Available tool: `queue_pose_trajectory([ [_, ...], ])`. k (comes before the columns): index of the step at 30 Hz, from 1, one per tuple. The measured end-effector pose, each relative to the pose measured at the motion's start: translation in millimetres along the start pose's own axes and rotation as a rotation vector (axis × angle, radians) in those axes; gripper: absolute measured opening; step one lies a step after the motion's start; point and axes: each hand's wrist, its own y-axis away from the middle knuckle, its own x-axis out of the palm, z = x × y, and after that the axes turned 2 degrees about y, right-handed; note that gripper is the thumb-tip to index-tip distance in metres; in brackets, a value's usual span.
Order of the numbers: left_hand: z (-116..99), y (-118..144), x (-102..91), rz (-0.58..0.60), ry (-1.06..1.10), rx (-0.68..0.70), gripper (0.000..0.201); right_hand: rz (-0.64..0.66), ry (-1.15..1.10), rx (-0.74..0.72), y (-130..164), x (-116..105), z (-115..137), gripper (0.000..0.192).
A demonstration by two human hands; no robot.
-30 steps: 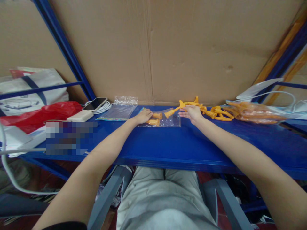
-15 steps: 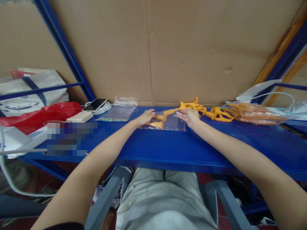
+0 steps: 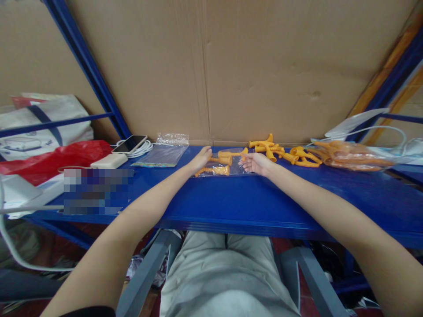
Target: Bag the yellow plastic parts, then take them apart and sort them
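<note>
Cardboard sheeting backs a blue counter (image 3: 231,198) framed by blue steel uprights. At mid-counter a clear plastic bag (image 3: 228,165) lies flat, with orange plastic parts (image 3: 216,169) seen inside it. The left hand (image 3: 200,159) is laid on the bag's left edge, fingers loosely extended and pressing down, nothing clasped in its grip. The right hand (image 3: 254,162) is set at the bag's right edge, palm turned up, fingers slack and part-curled; a small orange piece (image 3: 243,152) is seen at its fingertips, though whether it is pinched cannot be told. Just beyond the right hand a loose heap of orange parts (image 3: 280,152) is spread along the cardboard, and further right a filled bag of orange parts (image 3: 350,159) is noted. To the left, a stack of empty clear bags (image 3: 165,152), a phone (image 3: 130,143) on a white cable and a red bag (image 3: 53,159) are recorded.
</note>
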Motion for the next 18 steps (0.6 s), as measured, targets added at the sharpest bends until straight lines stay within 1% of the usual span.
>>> queue_pose_trajectory([
  [5, -1, 1, 1.5, -0.021, 0.065, -0.011, 0.056, 0.091, 0.062, 0.054, -5, -8, -2, 0.032],
  [9, -6, 2, -0.6, -0.012, -0.037, -0.027, 0.057, 0.115, 0.094, 0.044, -3, -11, -3, 0.030],
  [14, -5, 0, -0.4, -0.028, -0.067, -0.039, 0.057, 0.213, 0.116, 0.047, 4, -11, -1, 0.019],
  [16, -3, -1, 0.4, -0.027, -0.066, -0.040, 0.058, 0.222, 0.126, 0.058, 5, -9, -1, 0.016],
  [18, 0, -1, 1.1, -0.019, -0.064, -0.035, 0.058, 0.194, 0.126, 0.061, 4, -7, -1, 0.017],
])
